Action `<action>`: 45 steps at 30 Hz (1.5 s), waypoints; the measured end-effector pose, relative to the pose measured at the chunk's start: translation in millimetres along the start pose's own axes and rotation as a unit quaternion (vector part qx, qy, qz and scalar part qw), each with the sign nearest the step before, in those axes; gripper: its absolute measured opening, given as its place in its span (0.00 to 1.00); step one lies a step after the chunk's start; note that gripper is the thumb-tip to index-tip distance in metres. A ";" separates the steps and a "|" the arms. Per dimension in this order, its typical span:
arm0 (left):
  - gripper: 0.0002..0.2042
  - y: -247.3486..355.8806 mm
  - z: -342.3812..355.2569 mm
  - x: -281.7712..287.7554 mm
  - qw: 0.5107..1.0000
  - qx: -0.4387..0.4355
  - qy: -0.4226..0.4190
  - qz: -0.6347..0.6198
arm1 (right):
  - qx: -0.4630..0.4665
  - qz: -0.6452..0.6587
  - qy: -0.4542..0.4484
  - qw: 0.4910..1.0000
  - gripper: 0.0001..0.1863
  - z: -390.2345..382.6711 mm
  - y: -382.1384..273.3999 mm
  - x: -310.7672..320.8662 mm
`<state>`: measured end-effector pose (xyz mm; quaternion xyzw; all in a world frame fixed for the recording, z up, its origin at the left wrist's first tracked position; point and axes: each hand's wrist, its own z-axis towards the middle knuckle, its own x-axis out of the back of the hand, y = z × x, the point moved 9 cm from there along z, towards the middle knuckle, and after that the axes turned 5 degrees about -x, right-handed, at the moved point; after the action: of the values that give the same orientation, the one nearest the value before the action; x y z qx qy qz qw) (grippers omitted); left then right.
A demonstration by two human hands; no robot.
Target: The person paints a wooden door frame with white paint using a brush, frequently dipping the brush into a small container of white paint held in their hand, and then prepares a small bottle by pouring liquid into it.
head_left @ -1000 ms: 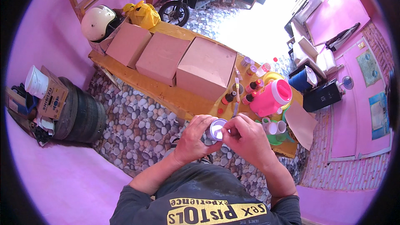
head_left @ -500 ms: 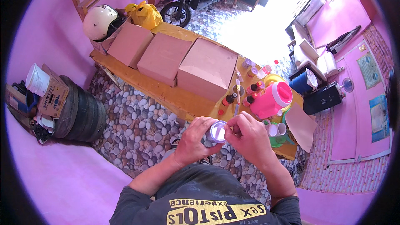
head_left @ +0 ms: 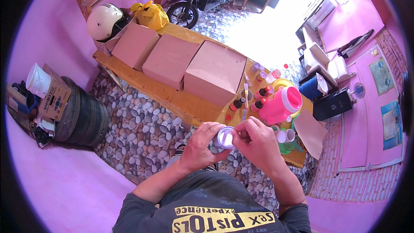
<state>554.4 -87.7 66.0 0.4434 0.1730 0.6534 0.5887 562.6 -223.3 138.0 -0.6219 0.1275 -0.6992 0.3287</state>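
Head view: just below centre, the left hand (head_left: 199,146) grasps a small round container (head_left: 224,138); the right hand (head_left: 258,142) meets its rim with curled fingers, their hold unclear. Fingertip rim work seems underway; the next move calls for steady left support.

Both bare forearms come in from the lower edge and angle inward, so the hands meet in front of the chest, close together. The left forearm (head_left: 159,181) slants up to the right; the right forearm (head_left: 290,185) rises more steeply, leaning left. The left hand (head_left: 202,144) is curved into a C-shaped grip, fingers (head_left: 210,127) arched on the far side and thumb (head_left: 222,154) extended on the near side. The right hand (head_left: 255,142) has its back turned upward, its fingers bent inward, index and thumb drawn together in a pinch just beside the left hand's grip.
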 end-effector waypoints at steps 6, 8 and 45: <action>0.31 -1.5 -1.5 1.5 1.000 -0.001 0.005 0.009 | 0.008 -0.010 -0.067 0.998 0.08 -7.6 -6.2 -0.1; 0.31 -2.0 -1.7 1.7 1.000 0.006 -0.001 0.009 | 0.003 -0.025 -0.051 0.998 0.08 -6.5 -3.7 3.6; 0.34 -7.2 1.9 -6.8 1.000 0.008 -0.004 -0.005 | -0.004 -0.013 0.033 0.999 0.09 -2.7 -27.8 68.8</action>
<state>559.7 -92.8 59.1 0.4499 0.1778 0.6470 0.5893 550.9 -245.6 207.8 -0.6013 0.1332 -0.7231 0.3129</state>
